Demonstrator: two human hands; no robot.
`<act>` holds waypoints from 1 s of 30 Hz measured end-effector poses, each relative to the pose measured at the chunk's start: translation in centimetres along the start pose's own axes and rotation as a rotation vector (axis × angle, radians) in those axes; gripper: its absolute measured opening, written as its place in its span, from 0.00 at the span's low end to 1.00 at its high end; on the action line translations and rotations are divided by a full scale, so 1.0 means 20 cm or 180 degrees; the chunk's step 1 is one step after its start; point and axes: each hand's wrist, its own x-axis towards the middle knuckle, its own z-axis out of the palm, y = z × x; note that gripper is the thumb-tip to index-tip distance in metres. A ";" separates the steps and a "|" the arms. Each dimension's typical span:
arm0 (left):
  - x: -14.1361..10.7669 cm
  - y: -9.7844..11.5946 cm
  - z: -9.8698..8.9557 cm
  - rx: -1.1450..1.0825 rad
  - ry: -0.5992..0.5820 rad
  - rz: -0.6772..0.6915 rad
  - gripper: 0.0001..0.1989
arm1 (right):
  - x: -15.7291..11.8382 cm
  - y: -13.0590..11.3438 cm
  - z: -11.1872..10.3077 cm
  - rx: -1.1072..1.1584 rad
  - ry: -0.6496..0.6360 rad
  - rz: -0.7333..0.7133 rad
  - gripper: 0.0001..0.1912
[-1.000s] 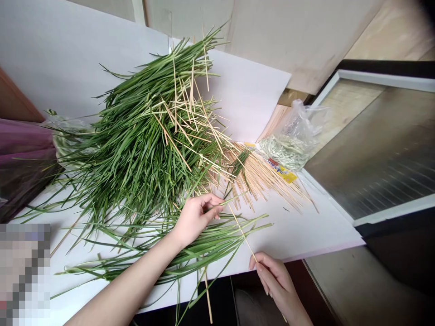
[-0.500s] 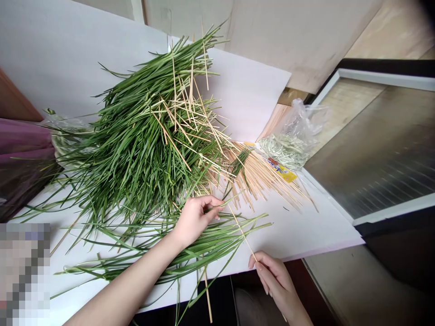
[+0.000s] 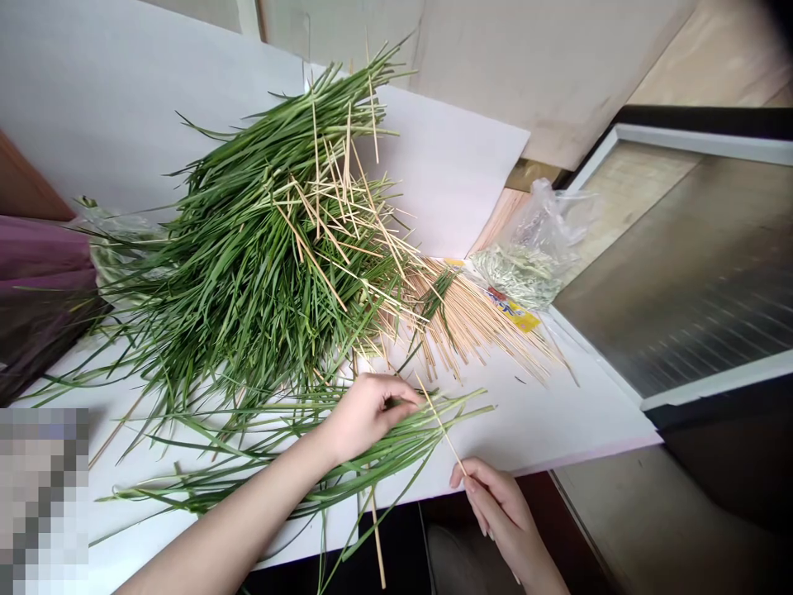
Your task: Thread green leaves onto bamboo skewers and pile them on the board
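My left hand [image 3: 375, 413] reaches over a small spread of long green leaves [image 3: 384, 463], its thumb and fingertips pinched together among the stalk ends; what they grip is too small to make out. My right hand [image 3: 496, 504], at the table's front edge, pinches a thin wooden skewer [image 3: 450, 442] that slants up and left, its tip close to my left fingertips. Behind them rises a large heap of the same green leaves [image 3: 248, 273], with skewers lying across its right side.
Many loose skewers [image 3: 477, 322] fan out right of the heap, beside a clear plastic bag [image 3: 526, 256] with pale green contents. Another bag [image 3: 124, 256] is at the left. One skewer [image 3: 377, 537] juts over the front edge of the white table [image 3: 588, 413].
My left hand has moved down and slightly right, onto the stalk ends of the small spread. The green strand that was in its fingers is no longer seen there. My right hand has barely moved.
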 end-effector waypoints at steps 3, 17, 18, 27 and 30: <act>0.00 0.01 0.01 0.0037 -0.0179 0.0076 0.06 | 0.00 -0.01 0.00 -0.0013 0.0019 0.0007 0.22; 0.02 0.02 -0.06 -0.0095 0.0070 -0.0339 0.13 | 0.00 0.03 -0.02 -0.0150 -0.0017 -0.0462 0.19; 0.03 0.01 -0.06 0.0020 0.0148 -0.0329 0.13 | 0.00 0.04 -0.03 -0.0212 -0.0021 -0.0583 0.18; 0.02 -0.04 -0.05 0.2272 -0.0612 0.0316 0.09 | 0.02 0.06 -0.04 -0.0548 -0.0087 -0.0834 0.15; 0.02 -0.05 -0.04 0.2444 -0.0602 0.0378 0.11 | 0.02 0.05 -0.03 -0.0572 -0.0067 -0.0847 0.15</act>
